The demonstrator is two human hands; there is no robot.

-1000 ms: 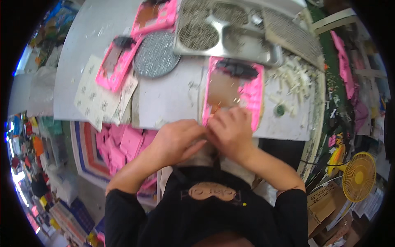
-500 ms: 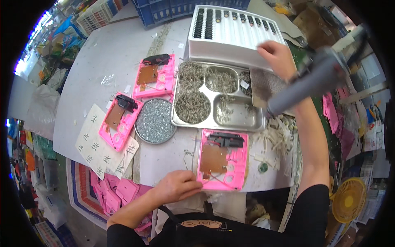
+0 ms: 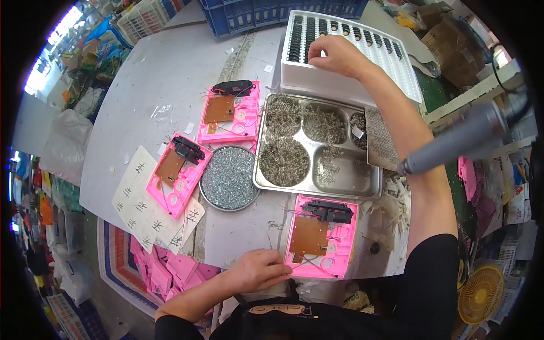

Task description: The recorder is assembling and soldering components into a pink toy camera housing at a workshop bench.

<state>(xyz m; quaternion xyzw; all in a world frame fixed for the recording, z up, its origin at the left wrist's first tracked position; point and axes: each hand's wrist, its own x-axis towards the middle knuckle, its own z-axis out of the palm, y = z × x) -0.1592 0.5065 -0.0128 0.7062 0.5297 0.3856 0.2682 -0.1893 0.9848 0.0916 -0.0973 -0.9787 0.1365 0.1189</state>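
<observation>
Near the table's front edge lies a pink plastic casing (image 3: pixel 338 258) with a brown circuit board (image 3: pixel 309 236), a black part and thin wires in it. My left hand (image 3: pixel 263 269) is closed, its fingertips pinching the casing's lower left corner. My right hand (image 3: pixel 337 55) reaches far forward over the white tray (image 3: pixel 345 85), which holds rows of small black parts (image 3: pixel 296 39). Its fingers curl together at the tray's near left part; whatever is between them is hidden. Two similar pink casings, one upright (image 3: pixel 247 129) and one tilted (image 3: pixel 161 195), lie further left.
A steel compartment tray (image 3: pixel 317 191) holds springs and small metal pieces. Beside it stands a round dish of screws (image 3: pixel 229 177). A grey powered screwdriver (image 3: pixel 453 141) hangs at the right, above my forearm. A blue crate (image 3: pixel 272 20) stands at the back; pink parts (image 3: pixel 170 272) fill a bin below left.
My right hand has moved left and forward, from the white tray's right front side to its left rows. My left hand stays at the casing's corner. The whole view has shifted slightly.
</observation>
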